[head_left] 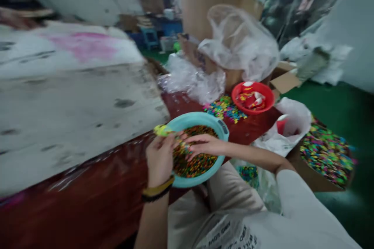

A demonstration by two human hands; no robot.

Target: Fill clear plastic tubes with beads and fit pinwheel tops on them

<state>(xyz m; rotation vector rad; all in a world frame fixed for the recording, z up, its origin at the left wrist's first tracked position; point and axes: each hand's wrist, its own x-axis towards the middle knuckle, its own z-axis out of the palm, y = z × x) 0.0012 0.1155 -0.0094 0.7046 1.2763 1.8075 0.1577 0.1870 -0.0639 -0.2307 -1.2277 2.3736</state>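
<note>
The yellow thing (162, 130) in the left hand (160, 158), at the rim of the basin (188, 182), is too blurred to name. The right hand (206, 144) hides some pieces (201, 166) inside, themselves too small to identify. Left of the basin, the bench (73, 206) is cut off.
</note>
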